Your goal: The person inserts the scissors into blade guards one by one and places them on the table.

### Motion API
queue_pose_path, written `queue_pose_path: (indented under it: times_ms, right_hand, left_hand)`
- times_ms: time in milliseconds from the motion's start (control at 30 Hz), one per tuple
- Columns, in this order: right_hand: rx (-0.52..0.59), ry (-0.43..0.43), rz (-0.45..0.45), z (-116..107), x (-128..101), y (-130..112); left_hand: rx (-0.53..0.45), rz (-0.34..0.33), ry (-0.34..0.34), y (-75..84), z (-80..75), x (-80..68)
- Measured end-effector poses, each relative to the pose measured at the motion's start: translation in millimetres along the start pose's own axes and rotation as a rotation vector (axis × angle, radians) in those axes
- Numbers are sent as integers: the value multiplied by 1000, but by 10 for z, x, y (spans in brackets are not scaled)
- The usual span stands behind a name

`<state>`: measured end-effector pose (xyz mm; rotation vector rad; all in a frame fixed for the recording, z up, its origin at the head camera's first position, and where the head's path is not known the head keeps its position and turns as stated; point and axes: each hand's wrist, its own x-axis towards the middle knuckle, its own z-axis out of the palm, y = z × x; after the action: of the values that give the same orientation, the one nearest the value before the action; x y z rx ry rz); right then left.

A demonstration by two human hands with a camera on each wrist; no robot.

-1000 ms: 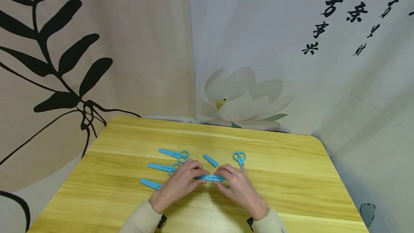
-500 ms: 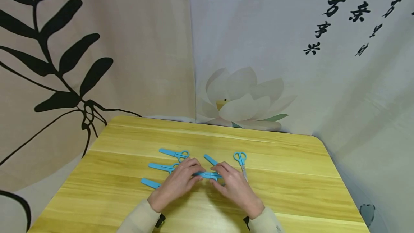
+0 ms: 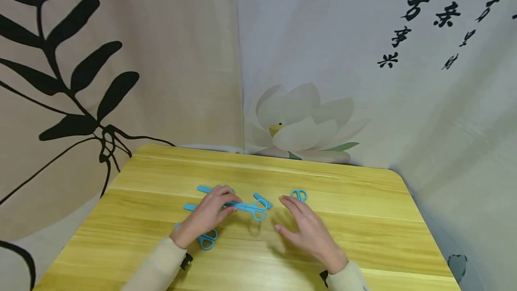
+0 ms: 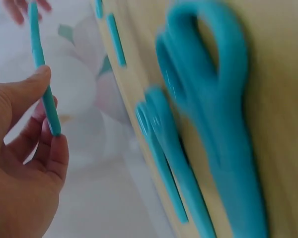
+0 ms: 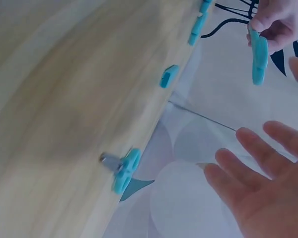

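Observation:
My left hand (image 3: 226,205) pinches a blue pair of scissors (image 3: 251,210) by its capped blade and holds it just above the yellow table (image 3: 363,237), handles pointing right. In the left wrist view the held scissors (image 4: 43,94) show edge-on between thumb and fingers. My right hand (image 3: 296,221) hovers open to the right, palm down, touching nothing. Its fingertips partly hide an uncapped pair of scissors (image 3: 299,194); the same uncapped pair (image 5: 123,169) shows in the right wrist view. A loose blue cap (image 3: 263,200) lies just behind the held pair.
Two capped blue scissors (image 3: 205,189) (image 3: 190,207) lie left of my left hand. A third pair (image 3: 207,239) sits under my left wrist. Printed cloth backdrops rise behind the table's far edge and along its right side.
My right hand has let go of the scissors and drawn back to the right, now open. My left hand has carried the capped scissors up and away, uncovering the pair under the wrist.

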<state>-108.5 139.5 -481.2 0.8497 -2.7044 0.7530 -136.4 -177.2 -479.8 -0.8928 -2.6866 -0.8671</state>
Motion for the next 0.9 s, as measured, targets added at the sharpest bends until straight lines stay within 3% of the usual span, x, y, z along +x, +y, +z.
queue_pose_path:
  times_ms: [100,367,533,900]
  right_hand:
    - [-22,13,-26,-12,-45,59]
    - [-53,33,-34,-34,-171,198]
    - [-57,31,-36,-31,-190,244]
    - [-68,12,-56,10,-234,244]
  left_hand:
    - [-20,-33,-35,-169,-101,82]
    - [-22,-41,-72,-652,-266,338]
    - [-39,-81,-112,-881,-268,441]
    - [-107,-169,-172,-1175,-187,552]
